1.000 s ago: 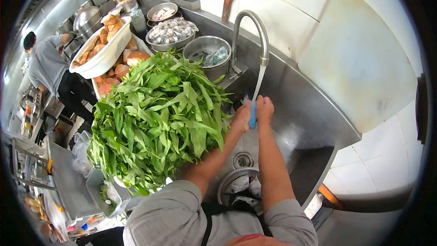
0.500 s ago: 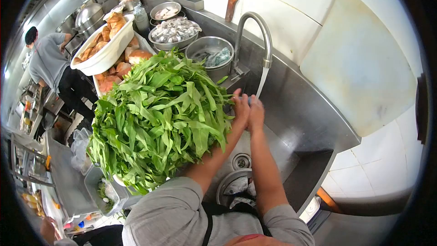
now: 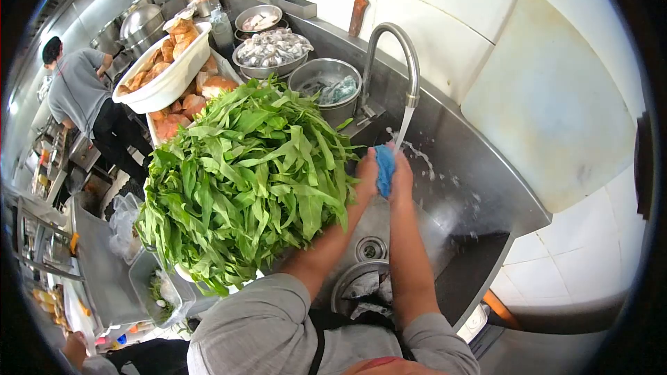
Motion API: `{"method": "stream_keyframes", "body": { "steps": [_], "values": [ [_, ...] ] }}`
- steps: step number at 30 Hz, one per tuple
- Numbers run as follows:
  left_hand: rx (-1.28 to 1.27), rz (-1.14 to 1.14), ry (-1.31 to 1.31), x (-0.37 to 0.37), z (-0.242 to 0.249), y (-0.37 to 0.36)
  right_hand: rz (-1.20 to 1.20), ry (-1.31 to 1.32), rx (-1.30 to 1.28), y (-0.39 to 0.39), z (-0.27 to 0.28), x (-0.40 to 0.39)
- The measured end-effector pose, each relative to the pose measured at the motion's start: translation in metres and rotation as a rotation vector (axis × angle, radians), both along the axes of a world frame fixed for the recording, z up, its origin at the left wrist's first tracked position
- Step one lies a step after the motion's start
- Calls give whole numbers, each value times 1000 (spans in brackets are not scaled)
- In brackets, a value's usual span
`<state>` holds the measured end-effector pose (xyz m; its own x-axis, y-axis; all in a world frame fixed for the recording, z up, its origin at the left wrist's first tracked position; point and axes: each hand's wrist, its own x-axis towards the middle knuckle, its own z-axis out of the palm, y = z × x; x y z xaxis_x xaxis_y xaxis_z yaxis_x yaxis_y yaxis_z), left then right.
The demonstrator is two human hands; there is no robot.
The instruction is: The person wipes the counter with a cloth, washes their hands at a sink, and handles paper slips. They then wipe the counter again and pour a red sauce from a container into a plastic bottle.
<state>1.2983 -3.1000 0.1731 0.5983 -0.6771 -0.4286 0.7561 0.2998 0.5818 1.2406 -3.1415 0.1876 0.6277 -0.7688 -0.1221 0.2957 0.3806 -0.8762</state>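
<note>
A blue cloth is held between my two hands, under the water running from the curved metal faucet. My left hand grips its left side, close to the big heap of green leafy vegetables. On the cloth's right side is my right hand, closed against it. Water splashes onto the wall of the steel sink. Below my hands, near the drain, a metal bowl holds dark and silvery pieces, partly hidden by my right forearm.
Behind the greens stand a metal pot, a bowl of greyish pieces and a white basket of brown pieces. A cutting board leans on the wall. A person stands far left; another person's hand shows lower left.
The blue cloth now shows widely between my hands, which have shifted slightly right and down. Water now splashes on the sink wall. The other person's hand at lower left has moved.
</note>
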Motion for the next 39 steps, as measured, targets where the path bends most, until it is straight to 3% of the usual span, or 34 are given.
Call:
{"method": "stream_keyframes", "body": {
  "steps": [2, 4, 5, 8, 9, 12, 13, 16, 17, 20, 21, 24, 25, 27, 30, 33, 36, 38, 39],
  "values": [
    [-108, 54, -412, 7, -56, 13, -227, 89, -688, 29, 17, 6],
    [-143, 42, -558, 6, -73, 16, -400, 175, -1194, 36, 13, 10],
    [-125, 9, -498, 5, -79, 10, -482, 218, -1448, 37, 12, 11],
    [-74, -80, -329, 3, -74, -8, -118, 482, -861, 7, 5, 12],
    [-53, -110, -275, 3, -72, -11, -158, 552, -850, -4, 7, 12],
    [204, -69, -384, -15, -41, -13, -229, 375, -742, -36, -12, 18],
    [212, -49, -532, -17, -18, -5, -119, 183, -586, -38, -19, 23],
    [378, 13, -533, 8, -26, -7, 97, 69, -179, -4, -8, -2],
    [88, 174, -417, 20, -53, -21, 135, -16, -237, 1, -30, -6],
    [198, 135, 25, 24, -12, -4, 272, 297, -431, -14, -25, -25],
    [120, 32, 63, 26, -14, 3, 136, 508, -527, -23, -20, -23],
    [-163, -334, 439, 28, -18, 15, -177, 352, -686, -11, -8, -17],
    [-236, -386, 474, 25, -27, 12, -146, 229, -664, 4, -4, -12],
    [-293, -272, 359, 17, -47, 4, -159, 259, -1207, 32, 6, -9],
    [-224, -104, 210, 4, -54, 1, -191, 481, -1482, 40, 14, -6],
    [-83, -103, 137, 3, -43, -10, -282, 556, -1058, -5, 3, 10],
    [-38, -218, -91, 9, -40, -10, -311, 723, -881, -10, 0, 11],
    [-206, -56, -514, 23, -80, -3, -250, 511, -1157, 10, -5, 3],
    [-224, 9, -550, 19, -78, 2, -213, 464, -1245, 26, -1, -5]
  ]
}}
